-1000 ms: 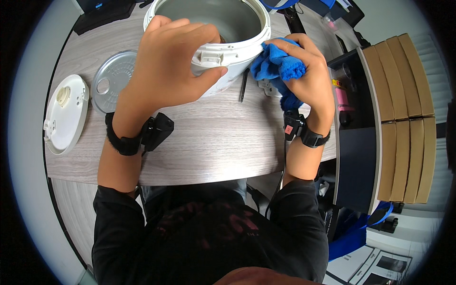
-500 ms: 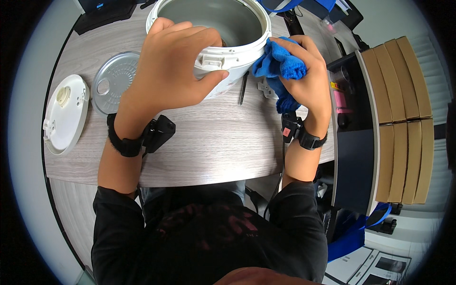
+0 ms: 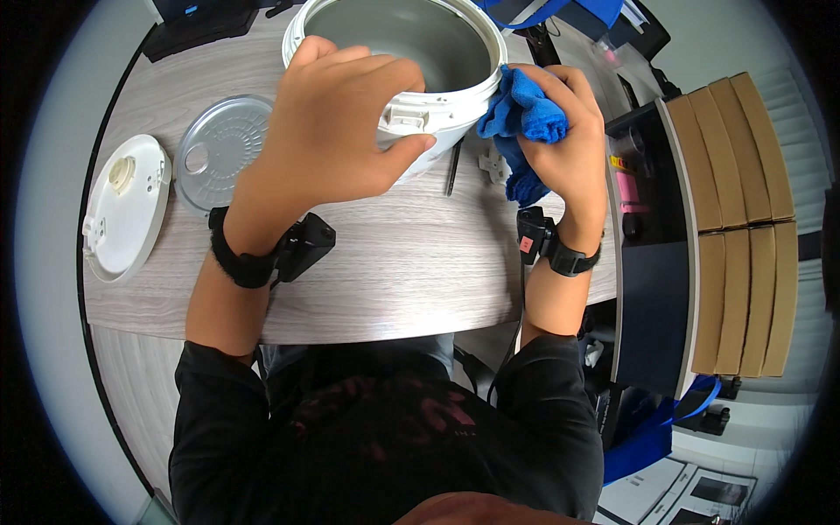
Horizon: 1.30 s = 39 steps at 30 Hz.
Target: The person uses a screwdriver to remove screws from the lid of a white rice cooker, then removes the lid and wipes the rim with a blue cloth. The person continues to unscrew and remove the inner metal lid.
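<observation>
At the top of the head view stands a white, round rice cooker body point(image 3: 437, 157) with a grey interior and a latch on its front rim. My left hand point(image 3: 332, 131) is closed over the near left rim, fingers reaching inward and thumb against the outer wall. Bunched in my right hand point(image 3: 569, 144) is a blue cloth point(image 3: 525, 109), touching the rim's right side; a fold of it hangs below. A silver metal inner lid point(image 3: 223, 153) with a hole lies left of the cooker. Beyond it rests a white outer lid point(image 3: 129, 214) with a cream round valve.
A dark pen-like stick point(image 3: 455, 166) and a small white part point(image 3: 494, 164) lie right of the cooker. Brown cardboard boxes point(image 3: 744, 149) are stacked beside a dark open cabinet point(image 3: 652, 306) on the right. A black device point(image 3: 197, 33) occupies the desk's far left.
The cooker and my left hand appear slightly farther right in the picture, and the lids shift a little the same way. My right hand keeps the cloth near the rim.
</observation>
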Tool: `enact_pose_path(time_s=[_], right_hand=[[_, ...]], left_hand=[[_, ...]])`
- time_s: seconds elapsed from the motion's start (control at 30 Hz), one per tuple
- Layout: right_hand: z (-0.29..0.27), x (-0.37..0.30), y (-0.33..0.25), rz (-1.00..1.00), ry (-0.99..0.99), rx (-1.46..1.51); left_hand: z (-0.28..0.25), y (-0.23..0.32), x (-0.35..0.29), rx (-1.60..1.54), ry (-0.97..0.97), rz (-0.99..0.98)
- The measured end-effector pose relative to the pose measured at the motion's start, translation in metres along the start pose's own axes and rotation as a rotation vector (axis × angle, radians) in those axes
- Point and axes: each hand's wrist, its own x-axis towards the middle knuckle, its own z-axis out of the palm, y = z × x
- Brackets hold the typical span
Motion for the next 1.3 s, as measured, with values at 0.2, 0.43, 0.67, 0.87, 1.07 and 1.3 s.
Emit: enact_pose_path(time_s=[0.2, 0.43, 0.67, 0.87, 1.07, 1.3], right_hand=[[-0.003, 0.002, -0.003, -0.005, -0.065, -0.123], [-0.02, 0.022, -0.009, -0.126, -0.216, -0.301], [-0.026, 0.029, -0.023, -0.14, -0.304, -0.301], [-0.031, 0.035, -0.019, -0.115, -0.339, -0.312], [-0.03, 0.041, -0.016, -0.104, -0.391, -0.226], [-0.036, 0.038, -0.029, -0.11, -0.497, -0.058]], left_hand=[[0.0, 0.003, 0.003, -0.011, 0.005, -0.02], [0.005, 0.003, 0.0, -0.044, 0.022, -0.049], [0.006, 0.004, 0.001, -0.05, 0.015, -0.07], [0.008, 0.003, 0.001, -0.039, 0.03, -0.051], [0.01, 0.005, 0.001, -0.049, 0.054, -0.071], [0.01, 0.008, 0.002, -0.083, 0.055, -0.094]])
